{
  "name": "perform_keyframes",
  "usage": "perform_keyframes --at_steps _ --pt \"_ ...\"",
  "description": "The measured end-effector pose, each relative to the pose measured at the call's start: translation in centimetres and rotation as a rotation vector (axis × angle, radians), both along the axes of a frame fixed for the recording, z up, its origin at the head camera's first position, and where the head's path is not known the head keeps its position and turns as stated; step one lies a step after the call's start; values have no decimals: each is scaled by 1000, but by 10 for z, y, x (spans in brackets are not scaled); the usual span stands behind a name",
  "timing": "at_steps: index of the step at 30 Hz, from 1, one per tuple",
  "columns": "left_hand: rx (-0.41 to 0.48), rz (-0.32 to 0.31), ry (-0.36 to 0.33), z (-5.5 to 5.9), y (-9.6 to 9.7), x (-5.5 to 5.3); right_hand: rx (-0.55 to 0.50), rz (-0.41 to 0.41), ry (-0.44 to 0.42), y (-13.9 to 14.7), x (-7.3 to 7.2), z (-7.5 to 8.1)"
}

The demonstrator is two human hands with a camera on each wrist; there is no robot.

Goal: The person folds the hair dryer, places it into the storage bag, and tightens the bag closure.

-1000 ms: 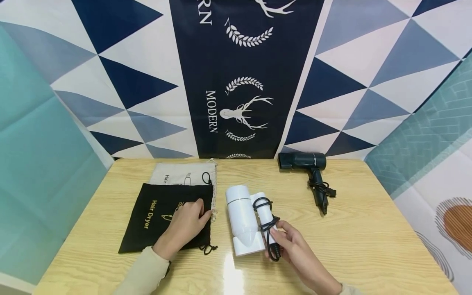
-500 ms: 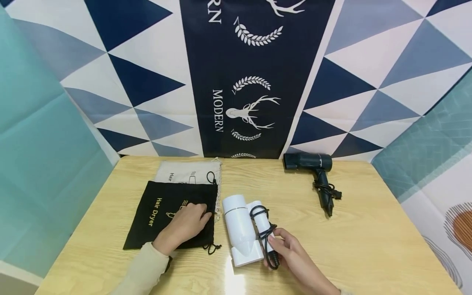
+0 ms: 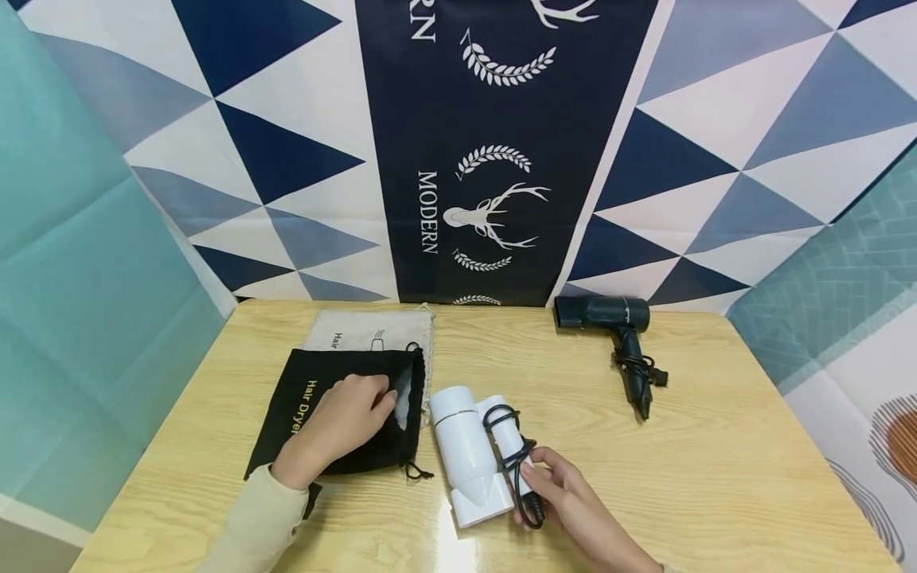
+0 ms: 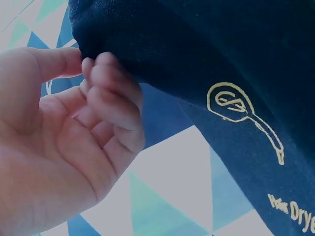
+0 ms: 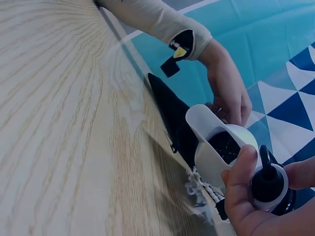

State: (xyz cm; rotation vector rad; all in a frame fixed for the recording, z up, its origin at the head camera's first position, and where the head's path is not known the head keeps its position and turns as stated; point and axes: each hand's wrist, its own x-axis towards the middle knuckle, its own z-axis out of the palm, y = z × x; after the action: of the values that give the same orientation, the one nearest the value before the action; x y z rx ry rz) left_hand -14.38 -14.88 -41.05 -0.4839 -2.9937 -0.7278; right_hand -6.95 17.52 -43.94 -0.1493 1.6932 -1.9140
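L hand [image 3: 342, 420] pinches black bag [image 3: 368, 455] by upper layer, so its mouth gapes; R hand [image 3: 562, 487] grips white hair dryer [image 3: 462, 446] just beside it, by the handle, prob. b/c slim part holds easier.

There are two hair dryers [image 3: 464, 450] [image 3: 605, 313], two bags [image 3: 325, 370] [image 3: 344, 328]

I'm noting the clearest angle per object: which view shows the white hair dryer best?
The head view: it shows nearly the whole white hair dryer from above, with the right hand gripping its handle. The right wrist view shows it closer but nearly end-on, partly behind that hand. The left wrist view doesn't show it.
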Motion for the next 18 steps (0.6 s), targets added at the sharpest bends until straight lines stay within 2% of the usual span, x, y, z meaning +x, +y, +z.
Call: perform_keyframes --at_steps 7,11,15,18 --pt "-10 -26 58 21 -6 10 -10 -8 -20 0 2 -1" --pt "-31 -33 90 33 -9 17 -23 0 13 0 2 -2" --pt "-72 -51 85 38 -8 20 -37 29 46 -1 3 -4" --pt "-114 -63 55 40 -5 22 -43 45 47 -2 4 -4"
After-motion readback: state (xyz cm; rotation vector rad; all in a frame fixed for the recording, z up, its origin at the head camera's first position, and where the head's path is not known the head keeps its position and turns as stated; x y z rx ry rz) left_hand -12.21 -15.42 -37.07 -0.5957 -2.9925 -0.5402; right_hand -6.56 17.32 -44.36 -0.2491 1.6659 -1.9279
